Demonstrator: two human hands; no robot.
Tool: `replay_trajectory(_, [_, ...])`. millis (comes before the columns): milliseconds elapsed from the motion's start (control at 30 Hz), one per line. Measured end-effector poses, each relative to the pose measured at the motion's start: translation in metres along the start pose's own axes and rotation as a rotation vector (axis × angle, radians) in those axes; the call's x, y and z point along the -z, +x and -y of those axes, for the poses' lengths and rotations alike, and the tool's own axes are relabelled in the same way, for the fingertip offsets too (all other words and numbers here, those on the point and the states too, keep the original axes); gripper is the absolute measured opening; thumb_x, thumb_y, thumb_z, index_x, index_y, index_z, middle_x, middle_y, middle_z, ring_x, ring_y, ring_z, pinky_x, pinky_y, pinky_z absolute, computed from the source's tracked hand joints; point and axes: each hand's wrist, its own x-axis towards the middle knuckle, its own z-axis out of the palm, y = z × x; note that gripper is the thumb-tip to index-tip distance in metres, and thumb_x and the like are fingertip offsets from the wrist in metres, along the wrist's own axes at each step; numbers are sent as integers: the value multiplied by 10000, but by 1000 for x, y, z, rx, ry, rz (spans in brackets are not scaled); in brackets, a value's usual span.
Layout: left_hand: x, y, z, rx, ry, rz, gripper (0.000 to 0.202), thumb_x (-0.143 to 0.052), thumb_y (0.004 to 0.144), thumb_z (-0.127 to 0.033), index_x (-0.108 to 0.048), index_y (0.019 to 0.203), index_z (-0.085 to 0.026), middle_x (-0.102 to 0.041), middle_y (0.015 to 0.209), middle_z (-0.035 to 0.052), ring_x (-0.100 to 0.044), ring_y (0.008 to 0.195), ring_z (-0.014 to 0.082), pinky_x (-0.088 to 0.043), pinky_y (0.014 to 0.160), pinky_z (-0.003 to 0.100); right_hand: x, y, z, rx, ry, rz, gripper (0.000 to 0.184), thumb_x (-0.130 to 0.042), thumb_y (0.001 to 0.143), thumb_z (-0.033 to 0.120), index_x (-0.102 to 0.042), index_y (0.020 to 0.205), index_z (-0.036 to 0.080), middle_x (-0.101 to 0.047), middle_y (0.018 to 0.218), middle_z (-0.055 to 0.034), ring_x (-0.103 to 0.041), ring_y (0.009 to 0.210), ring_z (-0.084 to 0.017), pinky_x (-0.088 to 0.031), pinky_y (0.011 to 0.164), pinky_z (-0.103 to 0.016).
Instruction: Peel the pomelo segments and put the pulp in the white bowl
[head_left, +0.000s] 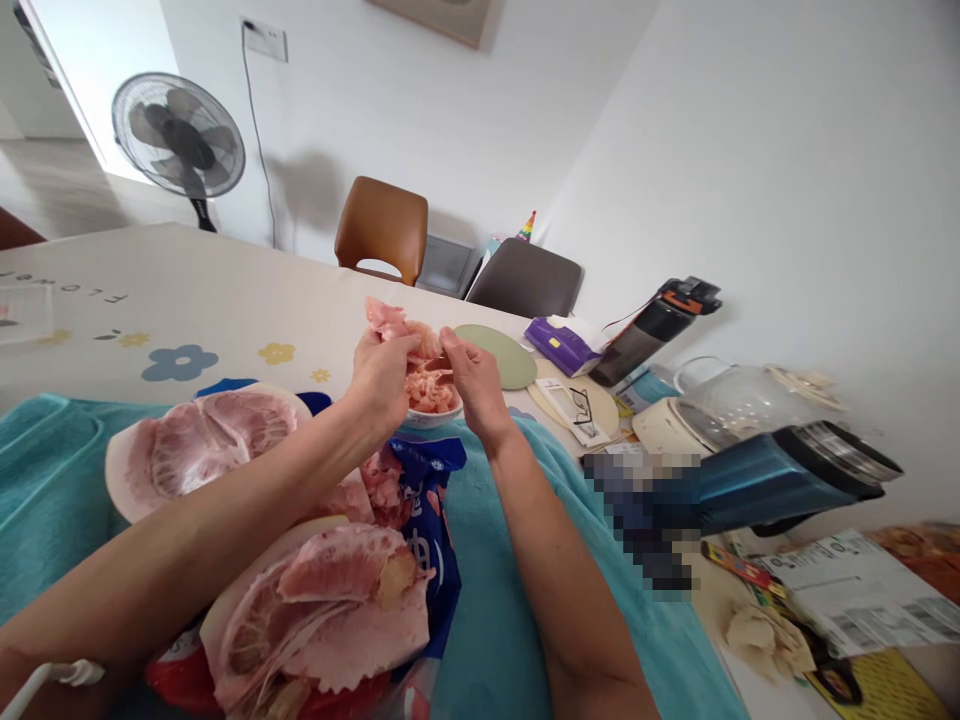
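Left hand (382,378) grips ragged pink pomelo flesh (385,319), right hand (478,385) pinches (contents hidden); best worked low over the round white bowl (433,419).

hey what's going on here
A person is handling pink pomelo at a table. The left hand holds a piece of pulp, with the right hand close against its edge, above a bowl holding loose pulp. Nearer the body, a rind shell and a pomelo chunk lie around blue plastic packaging, over a teal towel.
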Motion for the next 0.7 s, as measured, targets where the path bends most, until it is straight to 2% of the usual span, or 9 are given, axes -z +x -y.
replay_trajectory(100, [0, -1, 0, 8, 14, 4, 239, -633, 593, -53, -521, 768, -172, -607, 714, -12, -566, 629, 105, -448, 620, 246, -1, -3, 4, -75, 123, 127, 329, -742, 699, 497, -672, 711, 176, -616, 678, 2, -552, 597, -110, -389, 490, -223])
replay_trajectory(300, [1, 1, 1, -12, 17, 18, 267, -665, 585, -62, -538, 791, -175, -610, 708, -29, -559, 626, 97, -438, 635, 243, -1, -4, 7, -127, 354, 144, 264, -825, 628, 358, -671, 716, 161, -629, 687, 13, -554, 579, -85, -444, 494, -201])
replay_trajectory(400, [1, 3, 2, 52, 46, 18, 201, -690, 608, -111, -546, 739, -161, -625, 688, -13, -561, 613, 99, -429, 627, 244, -1, -4, 10, -166, 440, 149, 268, -839, 602, 342, -674, 706, 158, -620, 635, 20, -555, 556, -87, -471, 505, -206])
replay_trajectory(533, [1, 6, 3, 158, -13, 76, 86, -669, 683, -131, -583, 680, -131, -629, 647, 11, -555, 573, 88, -429, 612, 234, 2, -2, 10, -174, 530, 167, 201, -824, 622, 284, -695, 715, 161, -641, 629, 19, -555, 561, -84, -489, 523, -198])
replay_trajectory(700, [-1, 7, 1, 286, -74, 148, 97, -614, 765, -124, -601, 669, -127, -604, 556, 23, -554, 519, 104, -430, 567, 236, 9, 2, 6, -186, 571, 207, 162, -790, 662, 276, -690, 721, 164, -630, 605, 27, -538, 535, -73, -462, 487, -178])
